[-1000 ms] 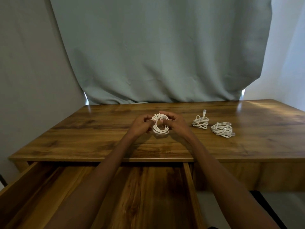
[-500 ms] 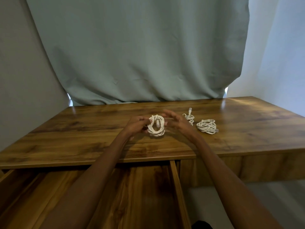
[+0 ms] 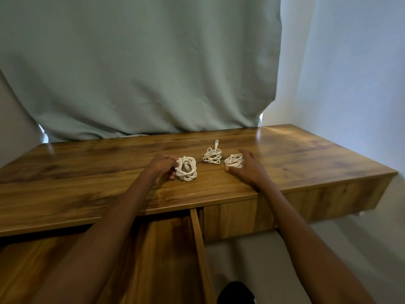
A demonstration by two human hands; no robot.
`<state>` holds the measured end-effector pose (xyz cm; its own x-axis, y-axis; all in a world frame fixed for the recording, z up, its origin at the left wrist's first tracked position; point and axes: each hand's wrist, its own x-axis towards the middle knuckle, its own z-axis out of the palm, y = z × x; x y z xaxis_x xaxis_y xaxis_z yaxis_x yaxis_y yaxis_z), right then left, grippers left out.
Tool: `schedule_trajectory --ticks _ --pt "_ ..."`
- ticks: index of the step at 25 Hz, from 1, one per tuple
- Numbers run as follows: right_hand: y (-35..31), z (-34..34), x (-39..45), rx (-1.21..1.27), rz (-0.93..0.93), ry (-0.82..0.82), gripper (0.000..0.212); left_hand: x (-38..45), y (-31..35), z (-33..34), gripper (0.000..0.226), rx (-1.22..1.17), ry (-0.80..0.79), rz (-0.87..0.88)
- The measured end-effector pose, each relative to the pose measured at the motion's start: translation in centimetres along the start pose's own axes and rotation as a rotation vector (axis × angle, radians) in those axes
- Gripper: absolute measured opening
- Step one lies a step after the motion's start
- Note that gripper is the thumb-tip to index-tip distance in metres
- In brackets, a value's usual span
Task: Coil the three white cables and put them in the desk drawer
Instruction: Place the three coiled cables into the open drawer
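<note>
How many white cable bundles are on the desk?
3. One is pinched in the left hand, the left coil; the middle coil lies alone; the right coil sits under the right hand. Nothing seems hidden.

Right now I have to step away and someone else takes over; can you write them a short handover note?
Left hand grips the left coiled white cable, resting on the brown wooden desk top.
Right hand, open, covers the right coiled white cable.
Middle coiled white cable lies untouched.
Done: all three coiled; wooden drawer open.
Left: put all three in the drawer.
</note>
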<state>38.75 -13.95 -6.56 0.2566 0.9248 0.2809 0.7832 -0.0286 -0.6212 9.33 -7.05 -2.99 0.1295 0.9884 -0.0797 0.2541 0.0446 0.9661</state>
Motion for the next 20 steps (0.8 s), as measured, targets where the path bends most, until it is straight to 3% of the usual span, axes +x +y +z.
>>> schedule_trajectory --ticks 6,8,11,13,17,20 --pt "-0.4 0.4 0.7 -0.198 -0.022 0.037 0.07 0.1 0.0 -0.6 0.012 0.098 0.04 -0.051" --pt "-0.5 0.6 0.4 -0.108 -0.022 0.086 0.07 -0.2 -0.1 -1.0 0.012 0.073 0.035 -0.074" --pt "-1.8 0.7 -0.3 0.274 -0.07 0.15 0.064 -0.8 -0.3 -2.6 0.017 0.01 0.004 -0.101" --pt "-4.5 0.7 -1.5 0.503 -0.162 0.034 0.055 -1.9 -0.2 -4.8 0.021 -0.027 -0.043 -0.103" --pt "-10.3 2.2 -4.4 0.825 -0.269 -0.372 0.046 -5.7 -0.6 -11.0 0.031 0.014 -0.188 -0.103" --pt "-13.8 4.1 -7.2 0.729 -0.325 -0.716 0.046 -10.7 -1.5 -16.4 0.038 0.104 -0.339 -0.201"
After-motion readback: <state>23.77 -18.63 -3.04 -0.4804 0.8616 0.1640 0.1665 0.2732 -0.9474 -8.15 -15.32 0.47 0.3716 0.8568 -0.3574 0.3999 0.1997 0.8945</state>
